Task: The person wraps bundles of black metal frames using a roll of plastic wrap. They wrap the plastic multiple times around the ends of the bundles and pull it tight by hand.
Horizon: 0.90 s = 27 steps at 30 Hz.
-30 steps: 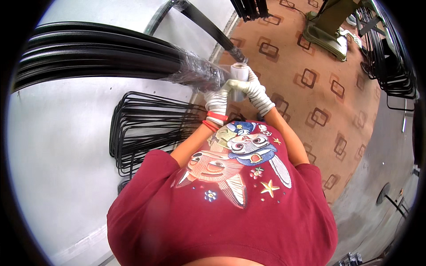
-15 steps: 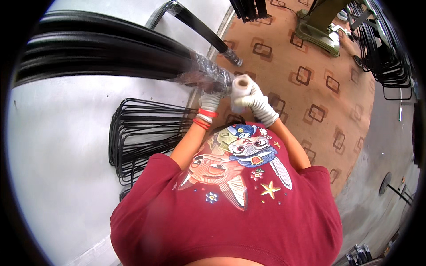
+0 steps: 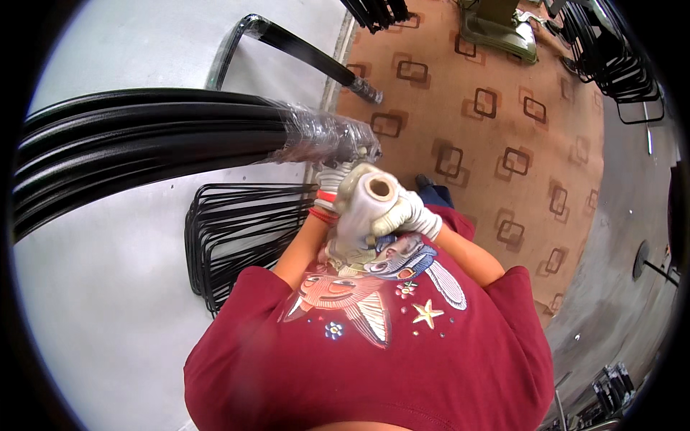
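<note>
A bundle of black metal tubes (image 3: pixel 180 136) comes in from the left, its near end wrapped in clear stretch film (image 3: pixel 323 133). Just below that end, my right hand (image 3: pixel 410 215) is closed around a roll of stretch film (image 3: pixel 363 208) with a hollow cardboard core; its thumb lies along the roll's side. Close against the roll and under the bundle's end is my left hand (image 3: pixel 333 181). Its fingers are mostly hidden behind the roll, so what they grip does not show. Both hands wear pale knit gloves, and red bands circle my left wrist.
Thin black bent frames (image 3: pixel 248 215) lie stacked below the bundle. Another bent black tube piece (image 3: pixel 302 50), its end wrapped, is beyond it. A greenish machine base (image 3: pixel 496 32) stands on the patterned brown floor covering (image 3: pixel 460 129). More black frames (image 3: pixel 611 65) stand far right.
The roll has come nearer my body and slightly left, with my right hand around it. The bundle appears lower in view, its wrapped end more plainly visible.
</note>
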Tool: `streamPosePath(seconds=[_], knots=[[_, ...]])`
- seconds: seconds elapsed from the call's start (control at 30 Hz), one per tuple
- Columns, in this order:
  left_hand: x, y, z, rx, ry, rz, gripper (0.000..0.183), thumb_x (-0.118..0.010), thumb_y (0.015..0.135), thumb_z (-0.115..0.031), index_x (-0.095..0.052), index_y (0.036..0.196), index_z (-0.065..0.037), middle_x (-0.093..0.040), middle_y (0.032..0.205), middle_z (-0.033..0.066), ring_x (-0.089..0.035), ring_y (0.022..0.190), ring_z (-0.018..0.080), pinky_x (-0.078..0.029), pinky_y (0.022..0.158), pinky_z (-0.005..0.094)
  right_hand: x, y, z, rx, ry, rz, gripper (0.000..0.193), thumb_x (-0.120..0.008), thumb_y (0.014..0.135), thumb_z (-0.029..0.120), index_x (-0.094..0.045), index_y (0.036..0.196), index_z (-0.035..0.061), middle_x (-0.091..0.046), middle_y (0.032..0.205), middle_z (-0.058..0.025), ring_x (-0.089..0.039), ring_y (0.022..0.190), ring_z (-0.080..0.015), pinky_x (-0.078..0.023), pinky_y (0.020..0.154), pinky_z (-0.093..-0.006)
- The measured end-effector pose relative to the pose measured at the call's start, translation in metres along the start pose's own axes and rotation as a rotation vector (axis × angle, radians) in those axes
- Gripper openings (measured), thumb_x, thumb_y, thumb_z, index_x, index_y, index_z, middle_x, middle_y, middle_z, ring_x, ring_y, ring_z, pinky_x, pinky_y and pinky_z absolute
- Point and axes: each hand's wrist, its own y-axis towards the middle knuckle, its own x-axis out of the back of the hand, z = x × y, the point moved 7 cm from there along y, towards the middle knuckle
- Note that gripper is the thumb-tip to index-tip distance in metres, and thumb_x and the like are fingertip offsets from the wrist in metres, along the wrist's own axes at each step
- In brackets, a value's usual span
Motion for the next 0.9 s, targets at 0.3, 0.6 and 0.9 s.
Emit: streamPosePath(seconds=[0.3, 0.6, 0.9], knots=[[0.035, 0.023, -0.023, -0.006, -0.101, -0.116, 0.038, -0.054, 0.086, -0.022, -0.049, 0.120, -0.006, -0.055, 0.115, 0.0076, -0.051, 0.103, 0.0204, -0.041, 0.091, 0.0333, 0.091, -0.004, 0.044, 0.196, 0.006, -0.173, 0.065, -0.073, 0.045, 0.013, -0.050, 0.104, -0.0010, -0.058, 0.092, -0.0150, -0.057, 0.086, -0.0259, -0.046, 0.082, -0.0365], [0.015, 0.014, 0.111, 0.039, 0.238, -0.041, 0.036, -0.049, 0.085, -0.012, -0.048, 0.121, -0.014, -0.056, 0.109, 0.0070, -0.053, 0.085, 0.0164, -0.041, 0.073, 0.0311, 0.099, 0.036, -0.011, 0.011, -0.610, 0.027, 0.057, -0.077, 0.045, 0.011, -0.058, 0.098, 0.0045, -0.058, 0.089, 0.0013, -0.050, 0.083, -0.0085, -0.043, 0.078, -0.0244], [0.019, 0.013, 0.071, -0.128, 0.050, -0.014, 0.038, -0.044, 0.089, -0.014, -0.043, 0.128, -0.016, -0.053, 0.120, 0.0070, -0.052, 0.100, 0.0161, -0.041, 0.085, 0.0282, 0.090, 0.027, 0.021, 0.135, -0.246, -0.044, 0.077, -0.077, 0.038, 0.015, -0.054, 0.109, -0.0037, -0.049, 0.119, -0.0141, -0.048, 0.108, -0.0202, -0.035, 0.094, -0.0311]])
